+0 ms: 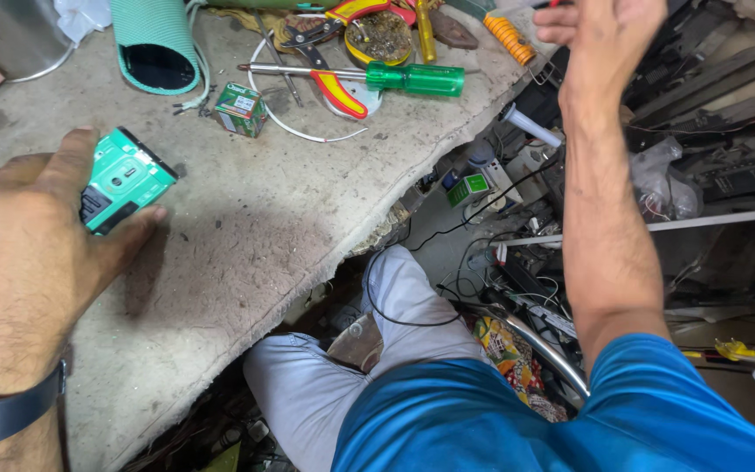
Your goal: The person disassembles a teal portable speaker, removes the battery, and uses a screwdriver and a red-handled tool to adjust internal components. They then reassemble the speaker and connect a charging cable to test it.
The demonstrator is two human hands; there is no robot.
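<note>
From the head camera I see my left hand (28, 236) low at the left on the grey bench (246, 236). Thumb and forefinger pinch a small green box (122, 180) between them; the box sits at the fingertips, just up and right of the palm, with its long axis running up-left to down-right. It looks to rest on the bench, though I cannot tell whether it is lifted clear.

My right hand (600, 31) is stretched far up to the top edge, well apart from the box and beyond the bench's ragged edge. Its fingers run out of the picture, so I cannot tell whether they are spread or closed on anything.

Between the two hands lie a green-handled screwdriver (369, 77), its shaft pointing left, red-handled pliers (334, 79) under it, and a smaller green carton (240, 109). A teal hose (155, 39) lies at the top. The left hand is plainly the nearer to the box; the right is nearer the tools.
</note>
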